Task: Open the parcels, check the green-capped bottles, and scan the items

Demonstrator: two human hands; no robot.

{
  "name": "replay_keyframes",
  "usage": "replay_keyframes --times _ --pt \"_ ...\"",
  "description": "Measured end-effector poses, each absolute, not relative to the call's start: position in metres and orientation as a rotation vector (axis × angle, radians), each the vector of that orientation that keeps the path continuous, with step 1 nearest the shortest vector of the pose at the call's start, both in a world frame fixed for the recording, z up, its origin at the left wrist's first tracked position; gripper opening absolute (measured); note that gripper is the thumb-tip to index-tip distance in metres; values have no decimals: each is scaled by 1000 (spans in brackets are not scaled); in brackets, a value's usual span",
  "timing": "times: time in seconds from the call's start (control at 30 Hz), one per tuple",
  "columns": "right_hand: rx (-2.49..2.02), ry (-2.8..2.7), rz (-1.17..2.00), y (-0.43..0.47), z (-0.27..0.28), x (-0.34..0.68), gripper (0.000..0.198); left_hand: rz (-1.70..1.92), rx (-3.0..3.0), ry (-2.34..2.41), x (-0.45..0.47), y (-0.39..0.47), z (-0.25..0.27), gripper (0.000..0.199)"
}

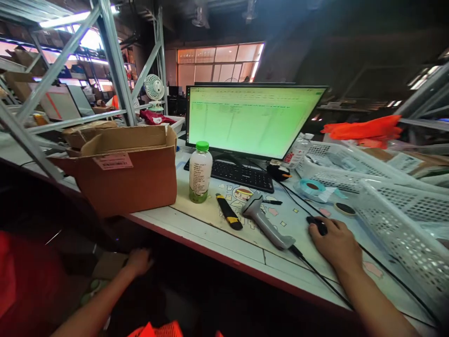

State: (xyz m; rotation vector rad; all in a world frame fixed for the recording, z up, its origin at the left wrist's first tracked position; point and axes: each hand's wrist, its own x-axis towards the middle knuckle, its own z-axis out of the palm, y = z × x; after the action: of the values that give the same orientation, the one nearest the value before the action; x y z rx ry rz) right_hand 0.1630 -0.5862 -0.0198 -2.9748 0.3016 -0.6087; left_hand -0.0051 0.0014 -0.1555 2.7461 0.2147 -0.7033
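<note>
Right hand (338, 241) wraps the mouse (320, 227), fingers bent over it — mouse sits on the right part of the mat (298, 224), near the white basket (393, 229). Best kept light: wrist down, small strokes, eyes on the monitor (242, 126), clear of the scanner (267, 225). Left hand (140, 261) is below the desk (210, 236) edge, dim — can't tell if gripping. Desk also holds carton (122, 189), bottle (200, 173), cutter (228, 213), keyboard (242, 176). Dim room, metal rack (115, 61) at left, bright window (224, 55) behind.
</note>
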Motion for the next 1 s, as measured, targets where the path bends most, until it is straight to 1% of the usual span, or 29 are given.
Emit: replay_keyframes --times 0.07,0.13,0.17,0.23,0.3,0.37,0.4,0.47,0.57,0.63,0.67,0.73,0.83,0.9,1.0 --pt "-2973 334 -557 -583 -17 162 58 -672 2588 3 -10 -22 -118 46" --pt "-2966 361 -519 -580 -13 160 59 -600 2141 -286 -10 -48 -71 42" --pt "-2962 378 -503 -578 -12 159 60 -491 2024 -344 -6 -60 -46 39" --pt "-2962 406 -470 -573 -8 156 62 -139 1953 -333 11 -79 -5 29" --pt "-2964 427 -451 -569 -6 154 64 239 1905 -253 40 -92 20 23" --pt "-2969 413 -456 -567 -4 153 65 532 1860 -167 77 -99 25 23" --pt "-2969 400 -470 -566 -4 153 65 622 1837 -129 95 -101 23 28" --pt "-2965 378 -499 -566 -5 152 65 736 1828 -92 126 -106 16 44" --pt "-2950 373 -528 -566 -6 152 65 814 1905 -112 159 -112 7 77" --pt "-2945 375 -527 -566 -7 152 66 809 1906 -117 175 -113 5 96" --pt "-2944 375 -523 -566 -7 152 66 770 1876 -117 182 -113 4 103" --pt "-2942 377 -513 -566 -6 152 66 627 1808 -114 193 -113 5 106" --pt "-2938 384 -506 -567 -7 152 66 492 1821 -22 198 -117 7 99" --pt "-2935 381 -500 -568 -7 153 66 534 1869 87 191 -126 9 99" --pt "-2926 379 -496 -568 -8 154 66 649 1885 172 173 -142 8 105"
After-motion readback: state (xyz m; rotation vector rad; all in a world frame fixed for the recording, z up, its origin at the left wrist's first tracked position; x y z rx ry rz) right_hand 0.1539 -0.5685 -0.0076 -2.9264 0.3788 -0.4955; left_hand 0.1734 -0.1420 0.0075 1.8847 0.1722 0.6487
